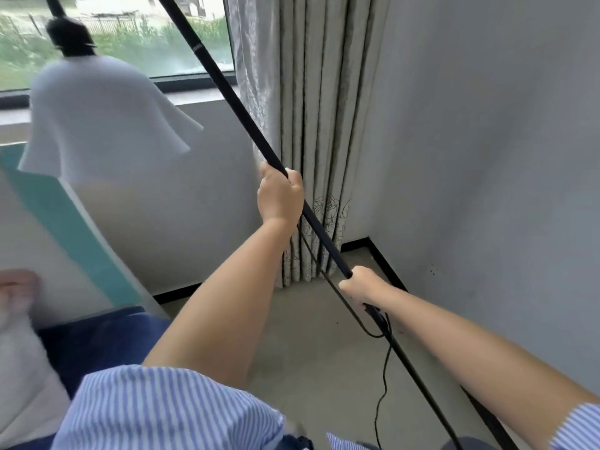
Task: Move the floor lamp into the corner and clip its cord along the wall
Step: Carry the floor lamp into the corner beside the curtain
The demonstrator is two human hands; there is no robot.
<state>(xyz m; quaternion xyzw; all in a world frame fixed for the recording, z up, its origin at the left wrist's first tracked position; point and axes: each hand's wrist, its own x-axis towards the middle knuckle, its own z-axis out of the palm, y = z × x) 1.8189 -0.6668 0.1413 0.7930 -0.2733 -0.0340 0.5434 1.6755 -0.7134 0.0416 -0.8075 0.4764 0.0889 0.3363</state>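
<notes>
Floor lamp pole (240, 102), tilted, both our hands clenched on it, short of the corner.

Left hand (281, 196) grasps the pole high, right hand (362, 287) low; cord (384, 378) trails loose on the floor (308, 336), unclipped. We judge: bring the pole upright and keep the cord from under the base. Shade (97, 118) hangs left by the window (136, 37); curtain (311, 125) fills the corner and may snag; bed (97, 336) crowds our left.

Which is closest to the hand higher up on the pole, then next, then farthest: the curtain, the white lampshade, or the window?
From the left hand:
1. Curtain, just right of it.
2. White lampshade, off to the left.
3. Window, up behind the lampshade.
</notes>
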